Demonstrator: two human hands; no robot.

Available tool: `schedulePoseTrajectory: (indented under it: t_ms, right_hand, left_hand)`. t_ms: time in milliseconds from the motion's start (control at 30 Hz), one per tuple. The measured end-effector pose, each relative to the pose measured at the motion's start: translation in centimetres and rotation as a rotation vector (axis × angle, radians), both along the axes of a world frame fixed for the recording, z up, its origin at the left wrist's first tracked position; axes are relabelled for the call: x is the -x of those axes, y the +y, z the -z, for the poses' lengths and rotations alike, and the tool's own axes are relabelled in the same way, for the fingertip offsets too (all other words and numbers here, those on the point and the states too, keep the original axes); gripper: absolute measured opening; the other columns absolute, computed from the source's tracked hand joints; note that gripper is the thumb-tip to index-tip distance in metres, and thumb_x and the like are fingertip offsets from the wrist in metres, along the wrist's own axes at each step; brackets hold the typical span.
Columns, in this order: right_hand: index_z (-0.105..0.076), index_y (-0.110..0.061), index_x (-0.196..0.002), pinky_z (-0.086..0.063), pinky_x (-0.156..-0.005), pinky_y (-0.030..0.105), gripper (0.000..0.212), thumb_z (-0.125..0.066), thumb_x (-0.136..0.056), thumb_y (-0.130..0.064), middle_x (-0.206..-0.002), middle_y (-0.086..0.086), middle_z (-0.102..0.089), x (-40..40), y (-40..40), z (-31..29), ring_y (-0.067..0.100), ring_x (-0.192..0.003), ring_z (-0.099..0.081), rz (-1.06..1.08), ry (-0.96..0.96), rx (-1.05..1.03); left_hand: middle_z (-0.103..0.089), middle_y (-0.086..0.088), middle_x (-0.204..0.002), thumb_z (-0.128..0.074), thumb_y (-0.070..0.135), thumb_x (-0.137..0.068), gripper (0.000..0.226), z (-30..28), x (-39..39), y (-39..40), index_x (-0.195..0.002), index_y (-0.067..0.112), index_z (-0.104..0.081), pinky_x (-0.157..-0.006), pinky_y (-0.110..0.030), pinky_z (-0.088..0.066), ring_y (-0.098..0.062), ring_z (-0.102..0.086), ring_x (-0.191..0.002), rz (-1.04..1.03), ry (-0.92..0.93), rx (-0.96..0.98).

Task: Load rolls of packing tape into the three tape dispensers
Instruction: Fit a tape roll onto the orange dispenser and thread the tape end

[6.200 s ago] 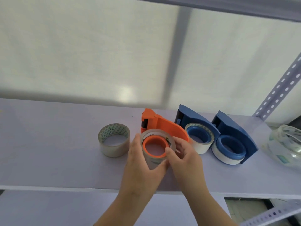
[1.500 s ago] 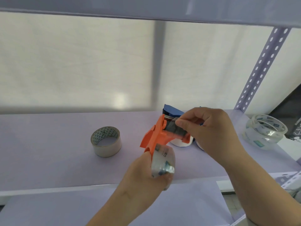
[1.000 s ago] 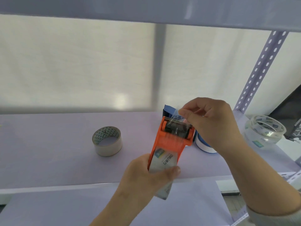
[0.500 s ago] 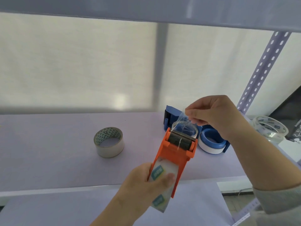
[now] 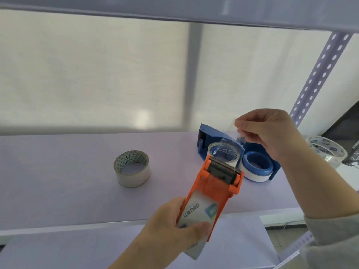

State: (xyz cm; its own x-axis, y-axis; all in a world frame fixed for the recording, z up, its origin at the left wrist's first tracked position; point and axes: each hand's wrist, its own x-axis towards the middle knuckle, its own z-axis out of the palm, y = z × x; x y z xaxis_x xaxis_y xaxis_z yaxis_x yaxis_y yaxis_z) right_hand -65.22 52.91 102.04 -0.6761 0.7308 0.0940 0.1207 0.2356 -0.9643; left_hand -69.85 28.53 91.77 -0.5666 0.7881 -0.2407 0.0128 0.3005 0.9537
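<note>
Orange dispenser, loaded with a roll, is gripped by the left hand at 6 o'clock; clear tape end is pinched by the right hand at 2 o'clock; threading is judged under way, tearing on the blade next

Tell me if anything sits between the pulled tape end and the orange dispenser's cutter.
Nothing visible does. The right hand pinches the clear tape end above the serrated cutter of the orange dispenser, which the left hand holds. The blue dispensers lie behind on the shelf, not in the way.
</note>
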Motion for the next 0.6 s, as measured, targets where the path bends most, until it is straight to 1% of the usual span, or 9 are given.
schedulePoseTrajectory:
  t_ms: [100,200,267,333,367,433,467,500,600]
  right_hand:
    - [-0.072,-0.008,-0.076,-0.053,-0.050,0.020,0.005,-0.073,-0.078,-0.003,-0.065,0.009,-0.069,0.1,0.0,0.8,0.016,-0.055,-0.061,0.004,-0.028,0.068]
    - [-0.072,-0.007,-0.076,-0.052,-0.049,0.019,0.005,-0.073,-0.078,-0.003,-0.066,0.010,-0.067,0.0,0.5,1.0,0.016,-0.055,-0.060,0.040,-0.006,0.109]
    - [-0.072,-0.009,-0.075,-0.053,-0.050,0.019,0.006,-0.074,-0.078,-0.004,-0.068,0.010,-0.067,0.0,0.9,0.9,0.015,-0.056,-0.060,0.067,0.028,0.097]
    - [-0.072,-0.009,-0.075,-0.054,-0.054,0.021,0.006,-0.074,-0.078,-0.005,-0.069,0.011,-0.068,0.1,1.2,0.9,0.016,-0.057,-0.061,0.076,0.029,0.077]
    - [-0.072,-0.009,-0.075,-0.054,-0.056,0.023,0.005,-0.074,-0.078,-0.006,-0.070,0.011,-0.068,0.2,1.2,1.0,0.016,-0.058,-0.061,0.077,0.021,0.068]
    - [-0.072,-0.007,-0.078,-0.055,-0.056,0.023,0.003,-0.073,-0.078,-0.005,-0.072,0.012,-0.068,0.2,1.2,1.1,0.017,-0.059,-0.061,0.067,0.008,0.063]
    - [-0.072,-0.006,-0.079,-0.054,-0.055,0.022,0.002,-0.073,-0.078,-0.005,-0.072,0.012,-0.068,0.2,1.2,1.1,0.016,-0.058,-0.061,0.062,0.006,0.064]
    - [-0.072,-0.007,-0.078,-0.054,-0.054,0.021,0.003,-0.073,-0.078,-0.004,-0.072,0.012,-0.068,0.2,1.3,1.0,0.016,-0.058,-0.061,0.064,0.007,0.063]
    - [-0.071,-0.011,-0.074,-0.055,-0.052,0.020,0.008,-0.073,-0.079,-0.005,-0.069,0.009,-0.067,-0.1,1.9,0.7,0.016,-0.057,-0.059,0.132,0.053,0.069]
  left_hand:
    - [-0.076,-0.005,-0.095,-0.077,0.046,-0.049,0.057,0.2,0.5,-0.5,-0.098,0.020,-0.065,-0.078,-0.038,-0.057,-0.026,-0.071,-0.089,0.038,-0.031,-0.042]
    - [-0.074,0.001,-0.095,-0.078,0.038,-0.054,0.052,0.0,0.8,-1.1,-0.102,0.026,-0.061,-0.073,-0.027,-0.056,-0.011,-0.069,-0.082,0.120,0.014,-0.027]
    - [-0.074,0.004,-0.096,-0.079,0.033,-0.058,0.047,-0.3,0.7,-1.2,-0.101,0.030,-0.060,-0.077,-0.027,-0.057,-0.009,-0.069,-0.085,0.167,0.025,0.001]
    - [-0.076,0.002,-0.094,-0.079,0.035,-0.054,0.047,-0.4,0.7,-1.2,-0.098,0.027,-0.064,-0.077,-0.032,-0.058,-0.015,-0.071,-0.085,0.163,-0.037,-0.032]
    - [-0.076,0.000,-0.089,-0.079,0.036,-0.053,0.044,-0.3,0.6,-1.2,-0.094,0.024,-0.067,-0.072,-0.030,-0.058,-0.016,-0.071,-0.082,0.137,-0.105,-0.059]
    - [-0.076,-0.002,-0.081,-0.074,0.034,-0.061,0.034,-0.1,0.3,-1.1,-0.089,0.015,-0.070,-0.063,-0.025,-0.055,-0.016,-0.070,-0.075,0.085,-0.222,-0.106]
    - [-0.076,-0.003,-0.082,-0.071,0.033,-0.064,0.033,-0.1,0.3,-1.1,-0.090,0.012,-0.070,-0.062,-0.024,-0.054,-0.017,-0.071,-0.075,0.073,-0.244,-0.114]
    - [-0.077,-0.005,-0.086,-0.072,0.034,-0.064,0.038,0.1,0.3,-1.1,-0.094,0.011,-0.069,-0.064,-0.026,-0.055,-0.019,-0.071,-0.079,0.071,-0.243,-0.117]
    - [-0.075,-0.008,-0.102,-0.073,0.040,-0.061,0.052,-0.1,0.6,-1.5,-0.105,0.015,-0.064,-0.084,-0.039,-0.056,-0.027,-0.070,-0.097,0.123,-0.139,-0.123]
